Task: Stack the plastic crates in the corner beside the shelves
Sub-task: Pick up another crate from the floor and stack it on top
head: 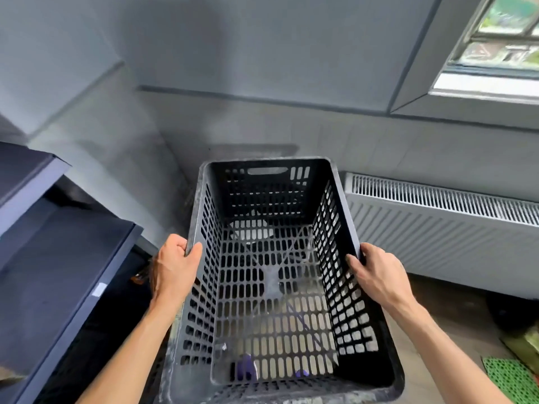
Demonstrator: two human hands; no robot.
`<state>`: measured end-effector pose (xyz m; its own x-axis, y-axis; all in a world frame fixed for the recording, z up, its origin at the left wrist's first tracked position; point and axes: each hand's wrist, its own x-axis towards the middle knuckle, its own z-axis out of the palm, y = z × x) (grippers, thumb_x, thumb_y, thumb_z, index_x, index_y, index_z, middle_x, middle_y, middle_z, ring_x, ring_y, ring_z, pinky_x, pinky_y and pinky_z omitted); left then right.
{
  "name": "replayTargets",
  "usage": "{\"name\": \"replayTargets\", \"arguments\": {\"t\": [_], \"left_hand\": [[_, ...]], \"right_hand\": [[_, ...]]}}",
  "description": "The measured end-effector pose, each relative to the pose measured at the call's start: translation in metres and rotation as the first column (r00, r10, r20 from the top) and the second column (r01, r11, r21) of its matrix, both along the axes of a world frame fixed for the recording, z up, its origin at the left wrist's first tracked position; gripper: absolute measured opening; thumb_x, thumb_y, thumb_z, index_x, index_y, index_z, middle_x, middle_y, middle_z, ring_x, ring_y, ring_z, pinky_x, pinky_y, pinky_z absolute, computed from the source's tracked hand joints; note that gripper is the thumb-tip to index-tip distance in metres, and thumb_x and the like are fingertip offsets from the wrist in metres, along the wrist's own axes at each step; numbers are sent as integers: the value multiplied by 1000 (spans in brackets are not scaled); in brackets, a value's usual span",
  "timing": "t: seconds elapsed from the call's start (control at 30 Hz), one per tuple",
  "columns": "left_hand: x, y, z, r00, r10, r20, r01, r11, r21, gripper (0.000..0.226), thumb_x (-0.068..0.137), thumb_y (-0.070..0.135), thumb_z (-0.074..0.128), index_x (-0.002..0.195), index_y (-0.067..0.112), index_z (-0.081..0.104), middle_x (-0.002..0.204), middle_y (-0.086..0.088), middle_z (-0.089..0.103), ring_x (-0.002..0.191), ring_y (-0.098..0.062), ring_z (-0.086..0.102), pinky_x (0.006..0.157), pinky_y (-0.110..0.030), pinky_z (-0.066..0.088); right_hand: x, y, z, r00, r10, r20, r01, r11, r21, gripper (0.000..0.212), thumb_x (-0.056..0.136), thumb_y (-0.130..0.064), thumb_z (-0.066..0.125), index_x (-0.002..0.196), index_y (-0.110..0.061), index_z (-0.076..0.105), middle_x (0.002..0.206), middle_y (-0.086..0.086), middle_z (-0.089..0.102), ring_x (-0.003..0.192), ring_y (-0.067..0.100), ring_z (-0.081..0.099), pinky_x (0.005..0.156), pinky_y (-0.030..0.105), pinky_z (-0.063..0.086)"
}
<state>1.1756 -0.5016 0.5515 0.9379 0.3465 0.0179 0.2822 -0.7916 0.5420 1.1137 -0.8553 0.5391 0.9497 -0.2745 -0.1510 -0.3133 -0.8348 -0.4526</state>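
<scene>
Person holds a black perforated plastic crate (274, 287) w/ both hands, apparently clear of the floor, in the corner btwn the dark blue metal shelves (58, 258) on the left and the white wall radiator (437, 223) on the right. Left hand (175, 266) and right hand (379, 275) each clamp a long-side rim: thumb inside, fingers curled round outside. Risks: what's below shows only in bits thru the holes, so lowering blind could seat it crooked. A wide swing could knock the shelf edge or radiator.

crate (274, 287) between shelves (58, 258) left, radiator (437, 225) right
</scene>
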Motion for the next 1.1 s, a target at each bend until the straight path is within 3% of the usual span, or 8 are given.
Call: {"name": "replayTargets", "arguments": {"t": [0.23, 0.37, 0.7, 0.87, 1.0, 1.1], "left_hand": [[38, 31, -18, 993, 115, -29, -116, 991, -67, 29, 89, 32, 61, 73, 11, 49, 58, -2, 52, 52, -20, 47, 48, -30, 33], [69, 51, -34, 983, 174, -66, -180, 979, -94, 31, 89, 32, 60, 71, 12, 43, 56, -2, 48, 51, -20, 44, 48, -29, 29], [108, 77, -53, 957, 285, -50, -289, 949, -124, 36, 91, 30, 61, 70, 15, 37, 54, -1, 40, 49, -20, 40, 46, -29, 26], [115, 67, -60, 919, 392, -45, -394, 907, -147, 35, 91, 32, 62, 72, 11, 41, 57, -4, 48, 51, -24, 47, 47, -30, 29], [116, 46, -65, 872, 483, -82, -490, 861, -134, 33, 89, 37, 64, 72, 16, 45, 64, -4, 57, 64, -30, 60, 57, -34, 45], [113, 19, -70, 831, 544, -114, -555, 823, -119, 33, 88, 41, 63, 74, 16, 47, 66, -5, 60, 67, -31, 63, 55, -33, 39]], "right_hand": [[85, 26, -3, 990, 129, -64, -134, 988, -79, 38, 88, -50, 47, 94, -16, 62, 78, 6, 72, 67, 27, 69, 67, 42, 60], [132, 54, 0, 985, 133, -113, -147, 981, -127, 34, 93, -43, 54, 106, -14, 63, 88, 9, 74, 73, 27, 70, 71, 41, 60], [234, 82, 3, 950, 267, -164, -305, 908, -287, 35, 93, -44, 53, 104, -13, 66, 90, 10, 72, 76, 27, 67, 62, 29, 44], [296, 90, 4, 921, 352, -168, -390, 845, -367, 33, 90, -40, 51, 99, -11, 66, 92, 14, 71, 82, 31, 67, 65, 32, 44], [351, 91, -1, 865, 458, -205, -502, 770, -395, 28, 90, -36, 51, 98, -13, 65, 87, 11, 70, 79, 30, 66, 64, 31, 44], [392, 90, -4, 821, 524, -226, -570, 726, -386, 22, 88, -34, 55, 96, -16, 65, 90, 10, 68, 81, 30, 64, 64, 30, 42]]}}
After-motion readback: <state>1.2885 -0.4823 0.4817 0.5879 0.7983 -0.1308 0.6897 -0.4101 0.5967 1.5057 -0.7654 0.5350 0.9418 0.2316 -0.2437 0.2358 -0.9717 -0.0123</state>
